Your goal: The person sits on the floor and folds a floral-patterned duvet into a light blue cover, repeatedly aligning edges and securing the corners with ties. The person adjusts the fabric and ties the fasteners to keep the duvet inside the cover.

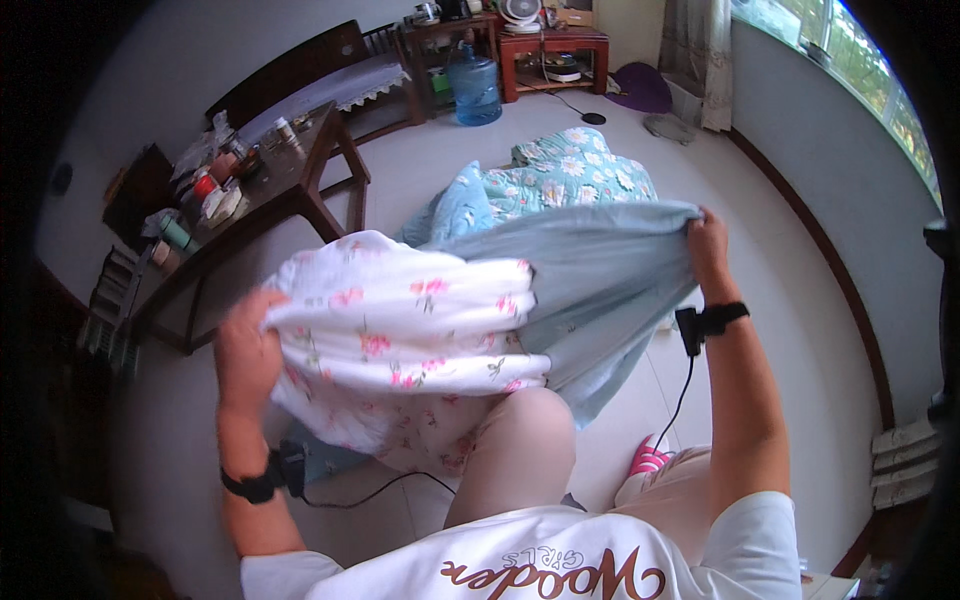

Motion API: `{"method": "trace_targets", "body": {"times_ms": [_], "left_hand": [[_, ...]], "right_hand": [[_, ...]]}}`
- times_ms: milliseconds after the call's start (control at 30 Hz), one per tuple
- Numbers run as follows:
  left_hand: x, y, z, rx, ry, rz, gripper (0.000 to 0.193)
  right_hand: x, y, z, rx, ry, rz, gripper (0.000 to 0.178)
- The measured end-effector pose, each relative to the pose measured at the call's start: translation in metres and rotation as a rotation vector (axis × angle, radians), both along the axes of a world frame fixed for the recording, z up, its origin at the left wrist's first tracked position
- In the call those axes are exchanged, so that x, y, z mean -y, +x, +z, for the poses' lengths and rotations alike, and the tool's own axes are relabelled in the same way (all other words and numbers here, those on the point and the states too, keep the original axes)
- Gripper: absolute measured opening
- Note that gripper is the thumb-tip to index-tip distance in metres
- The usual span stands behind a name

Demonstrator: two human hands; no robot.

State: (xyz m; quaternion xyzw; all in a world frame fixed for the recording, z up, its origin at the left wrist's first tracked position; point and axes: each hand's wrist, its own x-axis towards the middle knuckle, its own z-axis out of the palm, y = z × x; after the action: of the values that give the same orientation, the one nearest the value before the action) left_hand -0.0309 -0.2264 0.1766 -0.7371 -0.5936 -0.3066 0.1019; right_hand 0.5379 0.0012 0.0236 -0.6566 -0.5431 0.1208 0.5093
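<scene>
Stretched between my hands is a wide cloth: a white part with pink flowers on the left joins a plain grey-blue part on the right. My left hand, a little blurred, grips the edge of the floral part. Raised at the right, my right hand is closed on the upper corner of the grey-blue part. The cloth hangs over my lap and one bent knee. Beyond it, a teal quilt with white daisies lies heaped on the floor, partly hidden by the cloth.
A dark wooden table at the left carries bottles and bags. Behind it stands a wooden bench. A blue water jug and a red-brown stand with a fan are at the back. A window is at the right.
</scene>
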Motion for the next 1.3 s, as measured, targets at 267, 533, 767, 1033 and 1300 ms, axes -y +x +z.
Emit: {"method": "trace_targets", "body": {"times_ms": [267,533,767,1033,1300], "left_hand": [[0.157,-0.092,-0.341,0.553,-0.808,0.5,0.04],[0.161,-0.069,-0.338,0.547,-1.519,0.171,0.046],[0.027,-0.012,-0.238,0.615,-0.651,0.038,0.035],[-0.148,0.0,-0.267,0.753,-0.766,-0.022,0.045],[-0.296,0.013,-0.328,0.429,-1.232,-0.017,0.115]], "right_hand": [[0.072,-0.072,-0.19,0.357,-0.549,0.261,0.026],[0.092,-0.113,-0.195,0.14,-0.889,0.761,0.062],[0.03,-0.178,-0.149,0.027,-0.623,0.804,0.074],[-0.029,-0.223,-0.199,0.081,-0.793,0.646,0.092],[-0.067,-0.262,-0.256,-0.26,-0.818,0.607,0.111]]}}
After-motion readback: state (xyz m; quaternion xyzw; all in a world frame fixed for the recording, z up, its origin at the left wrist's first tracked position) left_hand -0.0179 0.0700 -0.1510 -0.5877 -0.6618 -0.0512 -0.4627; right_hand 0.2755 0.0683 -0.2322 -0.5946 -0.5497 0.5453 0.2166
